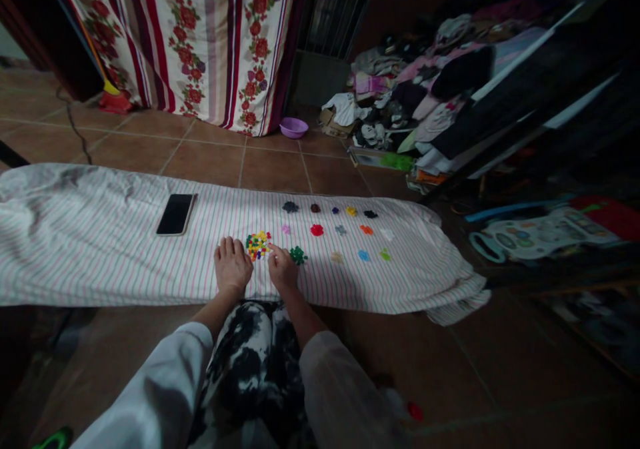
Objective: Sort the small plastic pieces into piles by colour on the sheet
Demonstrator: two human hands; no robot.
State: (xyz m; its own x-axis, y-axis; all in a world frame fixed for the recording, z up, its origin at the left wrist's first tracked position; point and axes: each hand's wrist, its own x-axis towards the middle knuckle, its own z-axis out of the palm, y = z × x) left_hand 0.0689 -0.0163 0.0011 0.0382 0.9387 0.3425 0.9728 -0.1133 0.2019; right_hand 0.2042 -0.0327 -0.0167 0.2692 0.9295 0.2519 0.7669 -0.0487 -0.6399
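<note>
My left hand (pixel 233 264) lies flat on the striped cloth (pixel 200 276), fingers stretched forward, at the left edge of a mixed pile of tiny coloured pieces (pixel 258 245). Red, yellow, green, white and blue show in that pile. From the other side, my right hand (pixel 283 267) reaches its right edge with the fingers curled and the index fingertip at the pieces. Anything pinched there is too small to make out. Just right of this hand is a cluster of dark green pieces (pixel 299 256). Further right, single-colour clusters sit in rows, including red pieces (pixel 317 230) and orange pieces (pixel 367 230).
A phone (pixel 175 214) lies on the cloth to the left. Beyond the cloth-covered surface are a tiled floor, a purple basin (pixel 293 127), a flowered curtain (pixel 215 49) and a heap of clothes (pixel 415 96). A toy-like panel (pixel 530 232) stands at the right.
</note>
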